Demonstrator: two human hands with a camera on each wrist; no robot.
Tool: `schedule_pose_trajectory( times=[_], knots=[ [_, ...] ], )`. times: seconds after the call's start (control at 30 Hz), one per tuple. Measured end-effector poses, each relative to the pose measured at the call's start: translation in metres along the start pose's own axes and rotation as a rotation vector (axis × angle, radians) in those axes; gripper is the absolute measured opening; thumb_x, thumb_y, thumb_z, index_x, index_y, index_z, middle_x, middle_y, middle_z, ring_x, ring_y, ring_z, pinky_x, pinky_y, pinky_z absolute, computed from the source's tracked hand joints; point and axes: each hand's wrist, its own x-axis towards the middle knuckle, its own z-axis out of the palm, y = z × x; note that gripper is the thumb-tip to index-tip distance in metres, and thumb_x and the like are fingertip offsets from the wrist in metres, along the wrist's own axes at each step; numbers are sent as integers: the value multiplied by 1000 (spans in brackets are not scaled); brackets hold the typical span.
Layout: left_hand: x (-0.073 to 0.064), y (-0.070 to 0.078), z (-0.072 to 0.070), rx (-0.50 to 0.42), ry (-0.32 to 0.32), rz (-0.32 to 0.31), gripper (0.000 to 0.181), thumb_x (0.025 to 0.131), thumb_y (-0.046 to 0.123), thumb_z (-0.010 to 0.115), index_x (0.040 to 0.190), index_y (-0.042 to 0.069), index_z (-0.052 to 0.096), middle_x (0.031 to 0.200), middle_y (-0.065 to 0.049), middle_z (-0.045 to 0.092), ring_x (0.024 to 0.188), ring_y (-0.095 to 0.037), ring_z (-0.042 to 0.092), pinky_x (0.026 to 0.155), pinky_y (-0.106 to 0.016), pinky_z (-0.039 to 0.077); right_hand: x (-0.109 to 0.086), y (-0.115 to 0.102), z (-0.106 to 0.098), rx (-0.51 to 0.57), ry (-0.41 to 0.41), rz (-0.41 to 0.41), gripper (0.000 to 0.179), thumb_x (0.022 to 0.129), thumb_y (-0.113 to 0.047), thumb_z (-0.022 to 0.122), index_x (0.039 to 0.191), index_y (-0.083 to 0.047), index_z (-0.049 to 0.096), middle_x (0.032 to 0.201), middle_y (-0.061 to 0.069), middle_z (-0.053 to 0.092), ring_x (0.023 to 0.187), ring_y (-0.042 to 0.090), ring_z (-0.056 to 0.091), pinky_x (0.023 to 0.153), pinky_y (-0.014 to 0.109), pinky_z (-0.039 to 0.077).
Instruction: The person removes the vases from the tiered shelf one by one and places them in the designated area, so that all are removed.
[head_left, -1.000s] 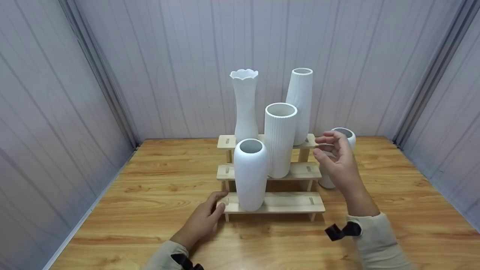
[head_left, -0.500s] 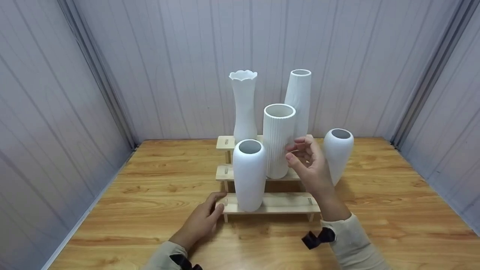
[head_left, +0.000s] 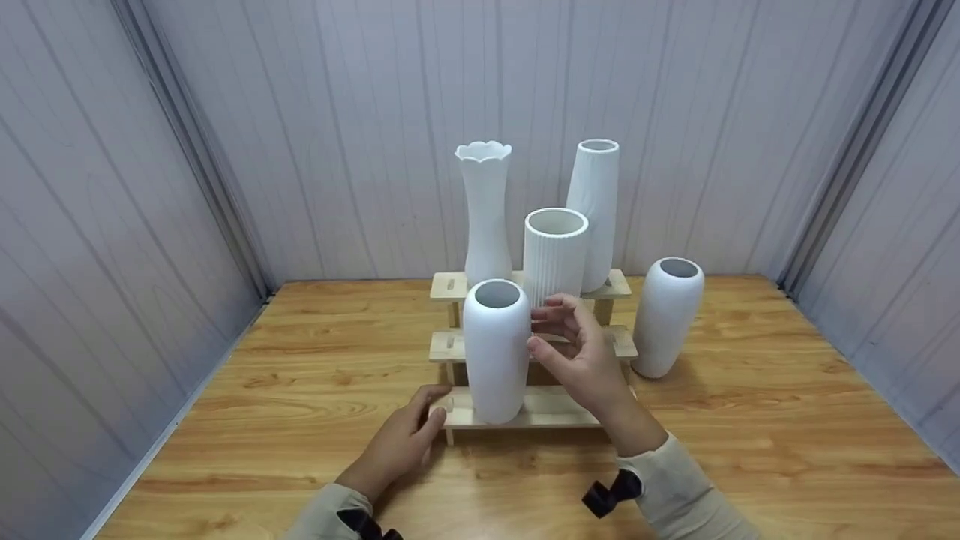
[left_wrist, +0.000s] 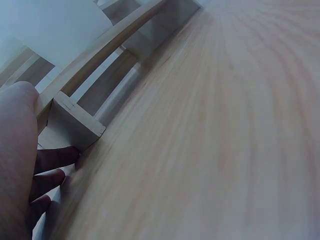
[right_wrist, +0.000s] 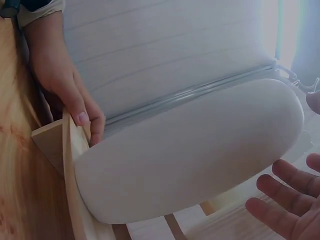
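Note:
A three-step wooden display stand [head_left: 555, 414] carries several white vases. On its bottom step, toward the left, stands a smooth white vase [head_left: 495, 360], which shows large in the right wrist view. My left hand [head_left: 405, 439] grips the left end of that step; the left wrist view has the thumb [left_wrist: 22, 92] at the board and the fingers [left_wrist: 50, 160] beside the leg. My right hand [head_left: 581, 356] is just right of the smooth vase, its fingers [right_wrist: 285, 195] loosely bent and spread around air. Whether a fingertip touches the vase, I cannot tell.
A ribbed vase [head_left: 555, 259] is on the middle step, partly behind my right hand. On the top step are a scallop-rimmed vase [head_left: 485, 217] and a tapered vase [head_left: 598, 202]. Another smooth vase [head_left: 667, 319] stands on the wooden table [head_left: 787, 420], right of the stand.
My right hand has come away from the vase on the table, moving left and down past the ribbed vase to the front smooth vase. The left hand has stayed on the stand.

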Motion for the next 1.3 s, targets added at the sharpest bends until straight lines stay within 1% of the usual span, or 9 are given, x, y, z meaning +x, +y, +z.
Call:
schedule_pose_trajectory(
  times=[0.07,0.13,0.27,0.37,0.57,0.73,0.9,1.17,1.3],
  knots=[
    [0,0,0,0,-1,-5,40,108,43,44,144,24,48,73,4,43,76,-17,54,75,-40,45,-1,3,4,-1,-17,6,58,89,-10,76,139,-5,47,130,14,63,118,30,62,94,45,54],
    [0,0,0,5,3,1,40,108,42,44,144,24,48,81,1,54,84,-18,58,80,-42,47,-2,6,8,-3,-28,17,62,88,-12,78,141,-7,46,133,14,62,120,31,62,93,46,54],
    [0,0,0,-9,8,6,40,108,43,44,144,25,48,120,-13,66,109,-25,62,97,-52,47,-3,14,15,-15,-44,48,69,86,-16,80,146,-12,44,134,16,60,120,32,62,94,47,53],
    [0,0,0,-17,11,1,40,108,43,45,143,25,49,129,-14,64,115,-25,60,100,-54,45,-5,23,21,-37,-66,81,77,85,-20,83,149,-14,40,133,17,59,118,32,62,95,48,52],
    [0,-1,1,-12,16,0,39,108,43,45,142,25,50,118,-11,66,105,-22,60,97,-52,46,-8,40,30,-64,-115,130,91,82,-26,87,154,-16,34,137,15,57,118,31,60,97,51,49],
    [-1,0,1,-13,12,5,40,108,42,44,144,24,49,132,-13,63,118,-28,60,102,-54,44,-9,45,31,-65,-123,151,93,80,-29,88,154,-17,34,135,13,57,117,30,60,97,51,49],
    [0,0,1,-10,14,0,40,108,43,44,143,23,49,139,-12,59,124,-28,57,105,-54,42,-9,43,30,-65,-129,168,93,78,-29,89,153,-18,35,134,12,57,117,30,60,97,51,49],
    [0,0,1,-20,28,-7,38,108,42,46,142,26,50,134,-10,62,114,-23,59,103,-53,43,-8,31,26,-91,-177,183,94,74,-27,93,150,-20,38,134,8,56,120,29,59,101,54,46],
    [0,0,1,-11,36,-7,38,107,43,46,141,27,51,121,-7,65,103,-21,59,98,-51,45,-7,23,23,-141,-196,173,98,72,-29,94,151,-20,36,133,5,57,120,27,59,101,53,46]
  ],
)
